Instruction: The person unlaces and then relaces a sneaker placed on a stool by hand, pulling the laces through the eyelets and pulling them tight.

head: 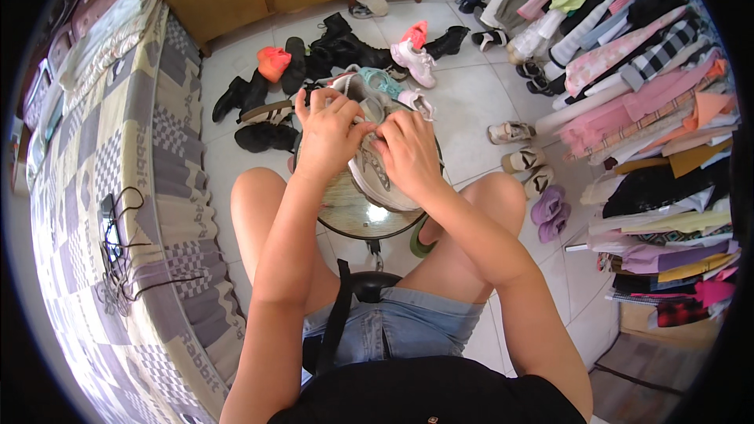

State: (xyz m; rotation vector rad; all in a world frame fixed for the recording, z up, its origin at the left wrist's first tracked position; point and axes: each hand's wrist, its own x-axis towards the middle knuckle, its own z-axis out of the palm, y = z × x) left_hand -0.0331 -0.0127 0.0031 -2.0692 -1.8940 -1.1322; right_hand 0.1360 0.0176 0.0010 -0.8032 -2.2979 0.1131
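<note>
A beige sneaker [377, 171] with a patterned side lies on a small round table [347, 221] between my knees. My left hand [327, 132] bends over its upper from the left, thumb and fingertips pinching near the lacing area. From the other side my right hand [409, 150] grips the same area, its fingertips almost meeting those of the left. The pinched bit is mostly hidden by my fingers, so a lace cannot be made out. Just beyond my hands sits another greyish-white shoe [356, 87], next to a teal bundle of cord or lace [382, 81].
Black boots [336, 44], pink-white sneakers [413, 62] and orange-red bundles [273, 63] crowd the tiled floor ahead. Purple clogs [551, 212] stand right, beside hanging clothes [642, 100]. A patterned bed cover [118, 188] with a phone [109, 227] and cables borders the left.
</note>
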